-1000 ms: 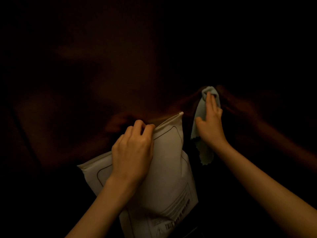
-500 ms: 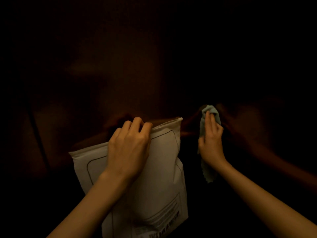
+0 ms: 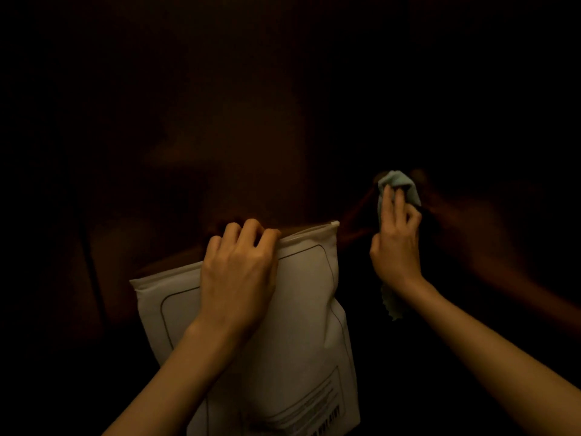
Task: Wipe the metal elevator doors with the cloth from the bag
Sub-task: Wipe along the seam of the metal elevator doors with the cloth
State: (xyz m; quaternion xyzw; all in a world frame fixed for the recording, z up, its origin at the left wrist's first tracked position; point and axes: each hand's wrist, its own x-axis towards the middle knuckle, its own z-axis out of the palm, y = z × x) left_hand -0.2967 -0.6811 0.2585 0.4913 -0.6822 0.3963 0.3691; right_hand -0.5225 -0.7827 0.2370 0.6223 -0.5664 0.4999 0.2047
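Pale blue, soft and crumpled, the one cloth [image 3: 396,183] is held in the right hand [image 3: 396,247], whose fingers [image 3: 399,202] press it against the dark, dimly reflecting metal door [image 3: 251,121]; its zigzag-cut end hangs below the wrist. The left hand [image 3: 237,272] curls its fingers over the top edge of the one white, smooth bag [image 3: 301,309] and grips it. The bag has a rounded outline and a printed label near the bottom; the writing is too blurred to read.
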